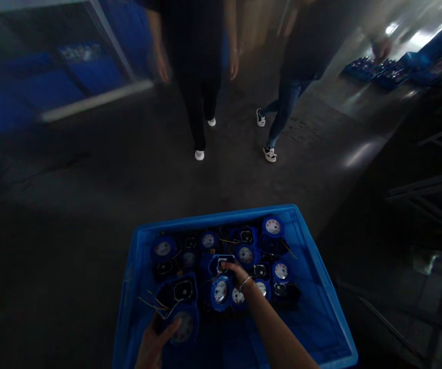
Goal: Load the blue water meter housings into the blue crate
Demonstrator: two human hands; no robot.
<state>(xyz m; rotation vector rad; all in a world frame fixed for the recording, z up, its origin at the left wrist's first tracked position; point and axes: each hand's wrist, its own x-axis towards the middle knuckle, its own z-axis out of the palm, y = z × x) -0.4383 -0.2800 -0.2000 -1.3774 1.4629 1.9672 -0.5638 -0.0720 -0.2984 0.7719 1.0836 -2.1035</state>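
My left hand (pixel 155 335) is closed on a blue water meter (pixel 189 320) at the near left of a blue crate (pixel 332 307). Its thumb lies over the round white dial, and thin yellow and white wires stick out of the meter's open housing. Further in, my right hand (pixel 236 270) grips another blue water meter (pixel 210 265) in the middle, fingers on its open black housing and the round dial facing up nearer to me. The undersides of both meters are hidden. Several similar meters, such as one with a dial (pixel 273 226) in the far right corner, lie in rows around them.
Two people stand or walk on the dark floor (pixel 221 179) beyond the crate; their shoes (pixel 270 154) show. Filled blue crates (pixel 392 74) are at the far right. Dim metal framing (pixel 428 192) runs along the right side, and a blue panelled structure (pixel 63 66) stands at left.
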